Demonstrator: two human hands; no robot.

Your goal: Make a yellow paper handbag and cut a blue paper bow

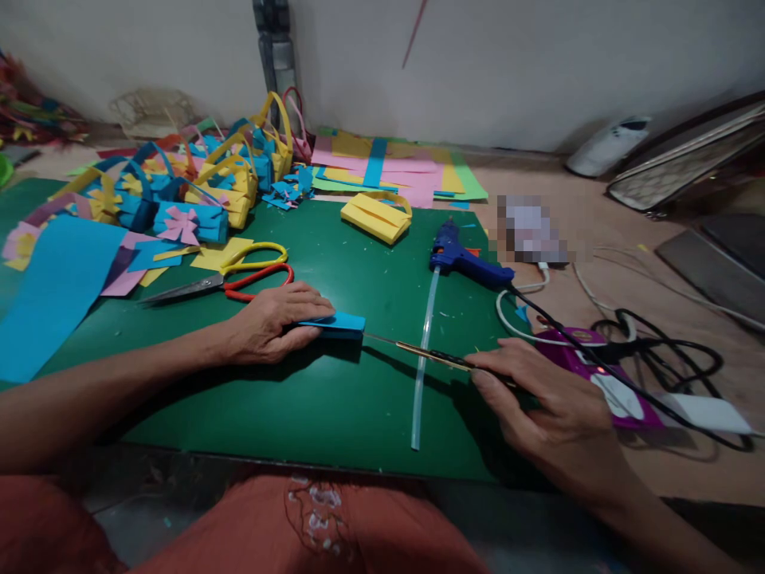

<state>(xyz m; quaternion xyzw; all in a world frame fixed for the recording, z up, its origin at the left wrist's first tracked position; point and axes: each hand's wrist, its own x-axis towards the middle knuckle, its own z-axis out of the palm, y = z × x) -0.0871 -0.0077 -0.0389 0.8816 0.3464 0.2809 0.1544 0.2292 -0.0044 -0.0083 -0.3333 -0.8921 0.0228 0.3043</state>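
Observation:
My left hand (278, 323) presses a folded blue paper piece (340, 323) against the green board. From the right, my right hand (550, 399) grips a slim black-and-gold handled tool (433, 356). Its thin metal tip reaches the right end of the blue paper; whether it goes inside, I cannot tell. A clear glue stick (423, 375) sticks out of a blue glue gun (466, 259) and passes beneath the tool. Just beyond my left hand lie scissors (239, 275) with one yellow and one red handle. Farther back sits a small yellow paper bag (376, 217).
Several small paper bags (191, 219) crowd the back left, near a large blue sheet (65, 287). Coloured paper sheets (406, 167) lie at the back. On the right are a purple power strip (603, 375), tangled cables (687, 359) and a blurred-out phone (531, 227).

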